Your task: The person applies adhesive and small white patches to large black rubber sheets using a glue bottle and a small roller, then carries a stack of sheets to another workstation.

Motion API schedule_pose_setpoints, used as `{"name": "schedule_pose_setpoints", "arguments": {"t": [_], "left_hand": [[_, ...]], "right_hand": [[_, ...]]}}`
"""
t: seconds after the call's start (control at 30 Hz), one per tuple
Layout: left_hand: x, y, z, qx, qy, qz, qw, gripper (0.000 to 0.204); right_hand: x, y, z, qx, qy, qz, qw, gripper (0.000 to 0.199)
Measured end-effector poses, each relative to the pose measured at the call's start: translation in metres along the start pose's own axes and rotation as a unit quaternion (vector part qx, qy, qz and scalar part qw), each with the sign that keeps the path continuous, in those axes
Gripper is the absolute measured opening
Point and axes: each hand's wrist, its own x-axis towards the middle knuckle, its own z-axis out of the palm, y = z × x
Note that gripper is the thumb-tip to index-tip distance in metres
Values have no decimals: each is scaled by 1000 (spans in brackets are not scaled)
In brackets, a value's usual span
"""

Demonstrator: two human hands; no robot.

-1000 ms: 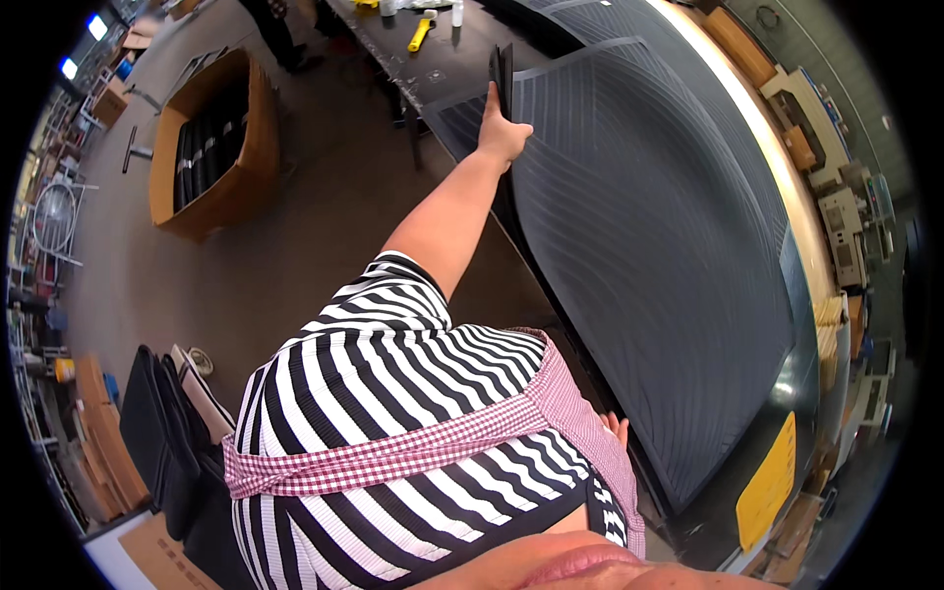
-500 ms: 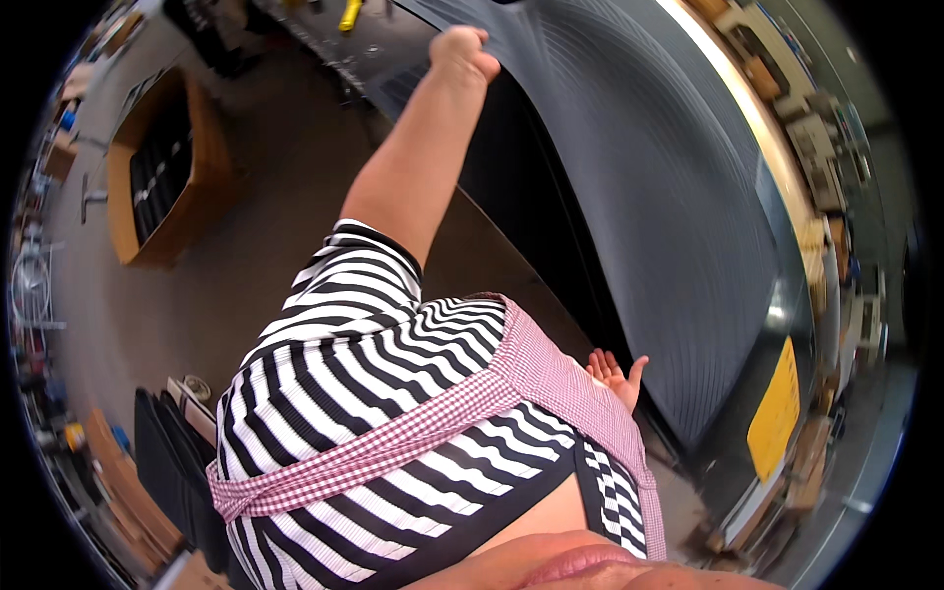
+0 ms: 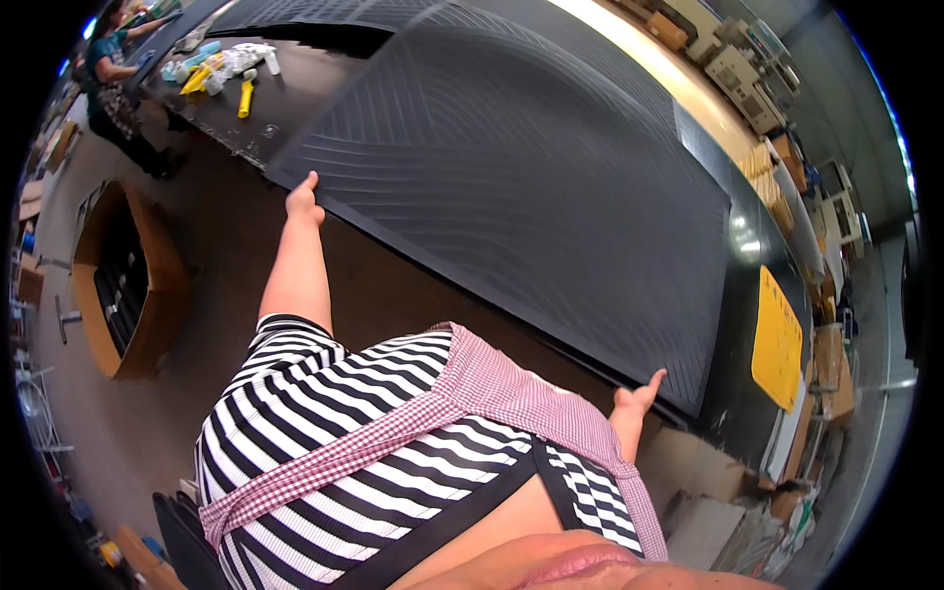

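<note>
A large black mat (image 3: 511, 187) with curved, ridged lines lies spread over the dark worktable (image 3: 737, 393). My left hand (image 3: 307, 200) is closed on its near edge toward the left corner, thumb on top and fingers hidden underneath. Near the right corner, my right hand (image 3: 639, 395) grips the same edge, thumb up on the surface and the other fingers out of sight below. Between the two hands the edge runs nearly straight, in front of my checked apron (image 3: 501, 379).
A yellow sheet (image 3: 777, 339) lies on the table's right end. Yellow tools (image 3: 245, 99) and plastic wrapping (image 3: 231, 64) lie at the far left. An open cardboard box (image 3: 157, 295) with black items stands on the floor at left. A co-worker (image 3: 113, 88) stands beyond it.
My left hand has come nearer and left with the mat's edge. The bowed mat has flattened out. My right hand, open with its palm up before, now grips the edge.
</note>
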Motion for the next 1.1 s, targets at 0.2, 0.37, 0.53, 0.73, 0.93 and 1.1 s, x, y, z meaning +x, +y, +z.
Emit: {"name": "schedule_pose_setpoints", "arguments": {"t": [0.2,0.37,0.53,0.73,0.93,1.1], "left_hand": [[-24,9,30,210,221,47,951,77],[-19,-2,35,252,238,113,931,68],[-63,-19,46,165,147,188,957,51],[-70,-54,35,291,174,286,896,51],[-54,-43,41,354,167,279,877,47],[-65,-47,48,429,204,291,830,47]], "right_hand": [[-47,-71,58,-205,-79,-261,940,39],[-90,-177,128,-196,-207,-323,902,36],[-132,-186,55,-106,-217,-271,932,47],[-8,-82,-38,-102,-147,-67,982,44],[89,-50,-71,-90,-168,15,982,31],[96,-44,-90,-50,-192,4,980,36]]}}
